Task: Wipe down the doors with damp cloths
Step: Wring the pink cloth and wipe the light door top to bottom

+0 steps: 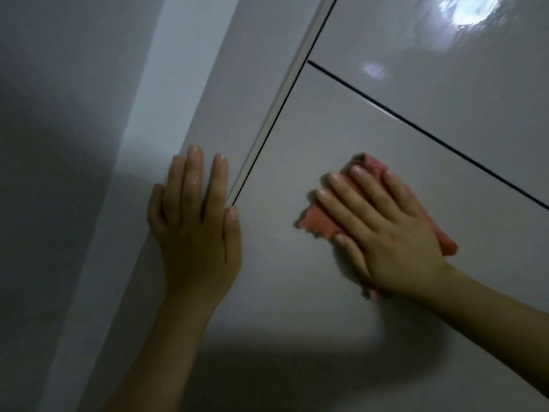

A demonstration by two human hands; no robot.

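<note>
Flat now: right hand (383, 230) fingers spread on pink cloth (319, 220), left hand (194, 224) open-palmed against door (297, 292).

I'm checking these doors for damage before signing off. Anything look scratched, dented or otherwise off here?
Nothing stands out. The glossy door panel looks smooth and unmarked; the right hand presses the pink cloth flat, and the left hand rests beside the seam.

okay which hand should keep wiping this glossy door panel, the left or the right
Right. The right hand already presses the pink cloth flat on the door panel. The left hand is bare, lying flat beside the vertical seam.
</note>
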